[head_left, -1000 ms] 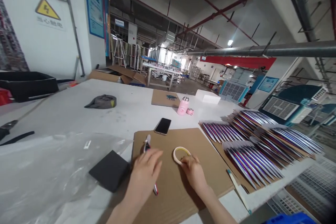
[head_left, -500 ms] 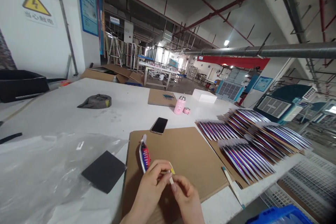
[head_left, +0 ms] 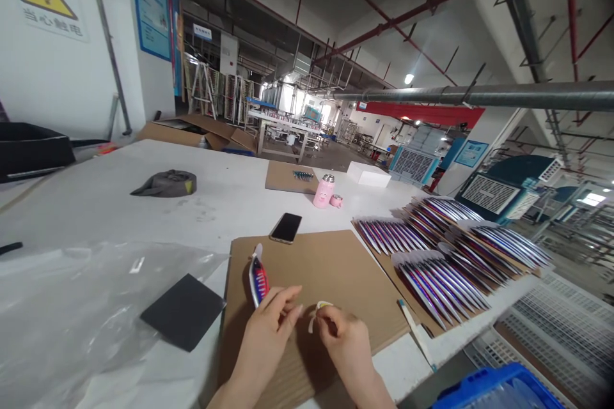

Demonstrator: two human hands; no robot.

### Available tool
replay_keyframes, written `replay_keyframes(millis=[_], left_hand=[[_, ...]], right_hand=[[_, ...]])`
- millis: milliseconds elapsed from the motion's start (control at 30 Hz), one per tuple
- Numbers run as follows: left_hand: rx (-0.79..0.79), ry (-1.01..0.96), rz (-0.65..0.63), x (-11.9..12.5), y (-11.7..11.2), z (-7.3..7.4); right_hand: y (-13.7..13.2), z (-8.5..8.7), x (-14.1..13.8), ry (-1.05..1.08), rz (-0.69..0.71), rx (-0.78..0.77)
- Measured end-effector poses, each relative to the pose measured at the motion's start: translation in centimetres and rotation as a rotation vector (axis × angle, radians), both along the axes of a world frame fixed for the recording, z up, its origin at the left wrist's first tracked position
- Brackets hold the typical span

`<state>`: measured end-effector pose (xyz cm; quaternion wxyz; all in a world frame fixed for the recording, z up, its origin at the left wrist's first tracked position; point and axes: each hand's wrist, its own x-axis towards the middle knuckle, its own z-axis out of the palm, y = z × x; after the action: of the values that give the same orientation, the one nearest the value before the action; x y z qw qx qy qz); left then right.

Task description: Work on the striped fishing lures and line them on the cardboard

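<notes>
Between the thumb and finger of my right hand (head_left: 346, 335) is a thin pale curled strip (head_left: 312, 321) with a yellow patch. My left hand (head_left: 271, 329) is held a little to the left of it, thumb and forefinger apart, with nothing visible between them. Just beyond its knuckles lies a fishing lure (head_left: 258, 280) with a red, blue and silver striped body and a clear lip; its lower end is hidden by the hand. Both hands are above a brown cardboard sheet (head_left: 369, 287).
Rows of similar lures (head_left: 441, 284) lie on cardboard at the right. A phone (head_left: 286, 227), a pink flask (head_left: 324, 192), a dark square sheet (head_left: 185, 312) and clear plastic film (head_left: 96, 307) surround the cardboard. A blue bin (head_left: 508, 390) stands below the table edge.
My hands have moved apart. The left hand has let go of the strip, which now hangs curled from the right hand. The view has shifted slightly.
</notes>
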<state>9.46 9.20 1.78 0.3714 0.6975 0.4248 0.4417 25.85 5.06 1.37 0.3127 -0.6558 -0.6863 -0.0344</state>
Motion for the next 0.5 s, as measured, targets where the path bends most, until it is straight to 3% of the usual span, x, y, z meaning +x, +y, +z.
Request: replay_keyframes(millis=[267,500], left_hand=[[0.319,0.492,-0.022,0.7,-0.7,-0.6],[0.306,0.423,-0.002,0.6,-0.4,-1.0]], right_hand=[[-0.2,-0.6,-0.4,-0.098,0.045,-0.025],[0.0,-0.3,-1.4,-0.061,0.08,0.011]])
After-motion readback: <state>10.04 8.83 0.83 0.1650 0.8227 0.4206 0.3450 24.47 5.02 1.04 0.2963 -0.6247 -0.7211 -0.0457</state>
